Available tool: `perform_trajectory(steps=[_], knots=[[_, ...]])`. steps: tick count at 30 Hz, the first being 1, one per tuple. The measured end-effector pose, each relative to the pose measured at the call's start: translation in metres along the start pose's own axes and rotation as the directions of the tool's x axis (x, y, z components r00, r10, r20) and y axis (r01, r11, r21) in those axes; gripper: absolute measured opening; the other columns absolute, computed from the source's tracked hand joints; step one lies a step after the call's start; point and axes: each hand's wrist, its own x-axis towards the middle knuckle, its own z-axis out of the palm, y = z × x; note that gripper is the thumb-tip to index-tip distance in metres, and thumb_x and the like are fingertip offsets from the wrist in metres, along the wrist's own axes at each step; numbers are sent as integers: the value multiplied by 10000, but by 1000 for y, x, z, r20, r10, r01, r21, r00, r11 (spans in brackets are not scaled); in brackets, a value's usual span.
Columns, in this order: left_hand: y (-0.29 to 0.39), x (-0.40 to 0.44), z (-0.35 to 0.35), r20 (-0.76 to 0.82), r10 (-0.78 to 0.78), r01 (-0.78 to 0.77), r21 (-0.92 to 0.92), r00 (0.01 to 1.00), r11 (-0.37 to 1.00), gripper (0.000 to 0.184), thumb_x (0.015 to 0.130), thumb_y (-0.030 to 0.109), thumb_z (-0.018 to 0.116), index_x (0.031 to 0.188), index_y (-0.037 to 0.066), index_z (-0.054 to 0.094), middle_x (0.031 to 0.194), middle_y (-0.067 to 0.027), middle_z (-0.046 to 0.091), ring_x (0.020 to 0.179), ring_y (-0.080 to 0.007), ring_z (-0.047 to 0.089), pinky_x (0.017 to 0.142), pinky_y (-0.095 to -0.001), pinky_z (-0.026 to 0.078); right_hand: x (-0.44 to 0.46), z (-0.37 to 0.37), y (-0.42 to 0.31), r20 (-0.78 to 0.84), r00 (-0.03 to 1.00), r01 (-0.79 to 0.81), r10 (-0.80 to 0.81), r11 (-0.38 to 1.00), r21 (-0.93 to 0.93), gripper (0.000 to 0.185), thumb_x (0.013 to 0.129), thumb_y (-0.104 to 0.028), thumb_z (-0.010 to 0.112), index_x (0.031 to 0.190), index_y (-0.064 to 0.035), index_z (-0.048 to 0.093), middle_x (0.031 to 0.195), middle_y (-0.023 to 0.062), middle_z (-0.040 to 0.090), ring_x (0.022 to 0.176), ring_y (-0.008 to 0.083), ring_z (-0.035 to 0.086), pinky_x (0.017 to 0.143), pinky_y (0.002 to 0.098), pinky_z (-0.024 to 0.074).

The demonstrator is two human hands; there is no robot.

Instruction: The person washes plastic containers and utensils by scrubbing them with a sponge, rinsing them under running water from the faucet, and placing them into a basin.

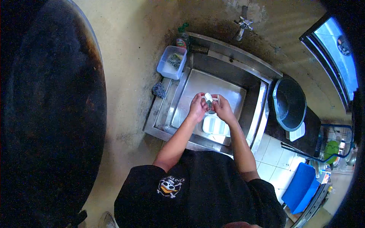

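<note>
Both hands are held together over a metal sink [235, 91], fingers bent round a small white object [208, 97]. My left hand [197, 108] grips it from the left. My right hand [223, 108] closes on its right side, where a thin pale edge shows between the fingers. Something greenish grey [209, 104] sits between the fingertips; it is too small to name. Below the hands, a white compartmented tray [216, 126] lies in the sink near its front wall.
A plastic tub [167, 68] holding a scouring sponge, a green-capped bottle [183, 38] and a dark wire scourer [158, 90] are at the sink's left edge. A tap [241, 30] is on the wall. A black basin [289, 104] and a blue bin [301, 188] are at right.
</note>
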Motion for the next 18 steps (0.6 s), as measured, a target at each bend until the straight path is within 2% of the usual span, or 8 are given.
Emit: perform_trajectory(steps=[2, 6, 8, 10, 13, 15, 17, 18], knots=[[-1, 1, 5, -13, -35, 34, -65, 999, 997, 249, 928, 372, 380, 930, 156, 501, 563, 55, 321, 479, -65, 294, 473, -239, 309, -1, 6, 2, -99, 995, 13, -15, 1000, -23, 94, 882, -89, 488, 937, -28, 441, 611, 16, 513, 507, 76, 476, 434, 229, 381], [-7, 2, 8, -63, 32, -29, 50, 997, 998, 158, 889, 273, 504, 884, 118, 536, 650, 42, 491, 501, -51, 413, 454, -197, 322, -1, 16, -6, -183, 983, -20, -4, 991, -131, 105, 884, -97, 488, 861, -30, 410, 568, 38, 505, 434, 100, 470, 377, 249, 363], [-4, 1, 4, 15, -18, 15, 144, 1000, 989, 116, 875, 217, 528, 879, 101, 532, 715, 19, 554, 550, -55, 477, 460, -186, 342, 3, 16, 10, -209, 955, 128, -208, 931, -342, 117, 902, -126, 460, 856, -25, 424, 557, 43, 505, 394, 110, 458, 348, 257, 351], [-2, -2, 6, 2, 5, -5, 131, 1000, 991, 126, 886, 220, 506, 885, 95, 524, 717, 10, 557, 543, -54, 473, 451, -187, 338, 0, 15, -23, -126, 990, -85, 64, 981, -172, 248, 918, -223, 421, 819, 4, 432, 573, 127, 523, 450, 176, 532, 381, 313, 396], [6, -4, 5, -41, 46, -40, 148, 998, 988, 150, 906, 228, 461, 899, 86, 508, 721, -12, 566, 516, -54, 449, 423, -191, 322, 3, 10, -28, 5, 950, -298, 311, 907, 296, 303, 935, -254, 368, 819, 17, 439, 606, 127, 533, 436, 182, 523, 358, 315, 380], [9, 0, -1, -44, 102, -91, 199, 994, 976, 176, 927, 242, 402, 907, 87, 483, 717, -42, 571, 451, -53, 383, 372, -199, 275, 8, 10, -16, -58, 935, -299, 349, 868, 397, 347, 945, -279, 337, 867, 14, 506, 643, 102, 551, 439, 160, 498, 368, 269, 363], [15, -4, 4, -125, 100, -67, 242, 987, 968, 170, 926, 240, 404, 903, 90, 480, 714, -41, 570, 443, -52, 371, 366, -198, 263, 17, 4, 21, -180, 959, 171, -221, 951, -258, 375, 951, -300, 327, 922, -17, 571, 677, 73, 568, 509, 150, 489, 468, 250, 396], [19, -7, 9, -200, 99, -39, 283, 975, 958, 164, 925, 239, 406, 899, 93, 477, 711, -40, 568, 434, -51, 359, 361, -198, 252, 15, 1, 3, -200, 958, 132, -205, 937, -324, 369, 950, -303, 349, 984, -42, 608, 723, 24, 588, 632, 66, 505, 580, 202, 382]])
